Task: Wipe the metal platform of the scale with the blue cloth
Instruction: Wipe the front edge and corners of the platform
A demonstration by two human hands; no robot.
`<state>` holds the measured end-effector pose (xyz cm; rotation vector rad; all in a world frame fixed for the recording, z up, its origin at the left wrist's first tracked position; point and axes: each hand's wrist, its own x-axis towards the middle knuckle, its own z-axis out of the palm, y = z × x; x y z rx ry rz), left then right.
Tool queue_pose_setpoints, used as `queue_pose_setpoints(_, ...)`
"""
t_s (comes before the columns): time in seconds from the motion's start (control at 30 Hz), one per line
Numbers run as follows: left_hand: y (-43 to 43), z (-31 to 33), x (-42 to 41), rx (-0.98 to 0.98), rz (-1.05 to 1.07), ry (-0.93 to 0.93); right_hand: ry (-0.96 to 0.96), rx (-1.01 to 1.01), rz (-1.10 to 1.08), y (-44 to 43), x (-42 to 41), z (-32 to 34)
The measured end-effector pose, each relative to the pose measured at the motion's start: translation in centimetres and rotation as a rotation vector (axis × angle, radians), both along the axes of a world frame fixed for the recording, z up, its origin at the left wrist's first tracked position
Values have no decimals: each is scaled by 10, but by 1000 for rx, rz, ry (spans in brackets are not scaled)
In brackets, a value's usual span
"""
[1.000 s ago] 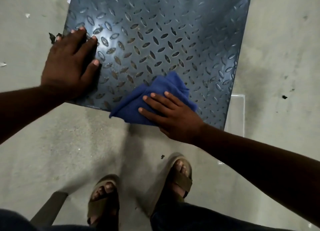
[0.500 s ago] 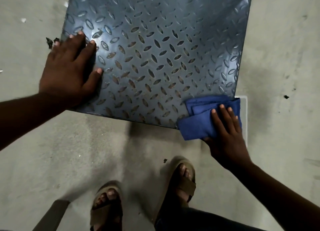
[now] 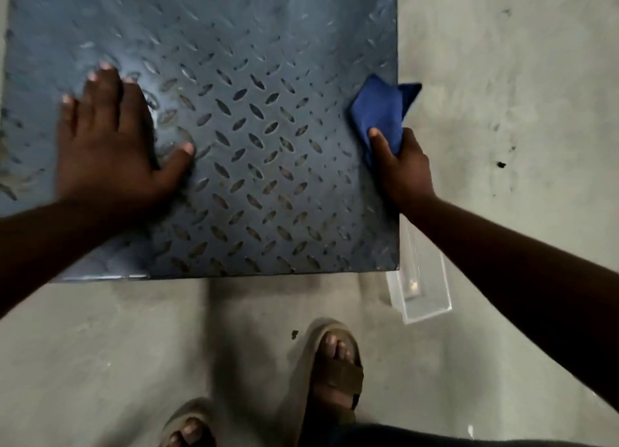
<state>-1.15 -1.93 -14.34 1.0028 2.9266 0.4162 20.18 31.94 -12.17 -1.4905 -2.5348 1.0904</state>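
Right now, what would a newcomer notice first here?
The bright blue cloth stands out, gripped by the right hand at the right edge of the metal platform. Next, the left hand lying flat on the platform's left part, and a sandal on the concrete floor below.

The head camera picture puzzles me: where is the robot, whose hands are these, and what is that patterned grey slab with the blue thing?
There is no robot here. A person wears a camera on the head, so you look down over their own arms. The grey slab is the metal platform of a scale, with a raised diamond pattern, lying on a concrete floor. The left hand rests flat on it, fingers spread. The right hand grips a bunched blue cloth at the platform's right edge. Near the platform's near right corner lies a clear plastic container. At the bottom are the person's feet in sandals.
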Motion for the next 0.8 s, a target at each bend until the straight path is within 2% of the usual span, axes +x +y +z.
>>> queue_pose_setpoints(0.1,5,3,0,-21,34,-29,15,-55,-55,28,-37,-5)
queue_pose_setpoints(0.23,7,9,1,-70,51,-35,31,-33,-41,61,-86,-5)
queue_pose_setpoints(0.57,7,12,0,-128,56,-43,214,-20,-134,125,-195,10)
queue_pose_setpoints(0.7,7,10,0,-132,56,-31,206,-124,-176,135,-218,19)
queue_pose_setpoints(0.8,7,11,-1,-152,61,-40,151,-42,-211,138,-218,17)
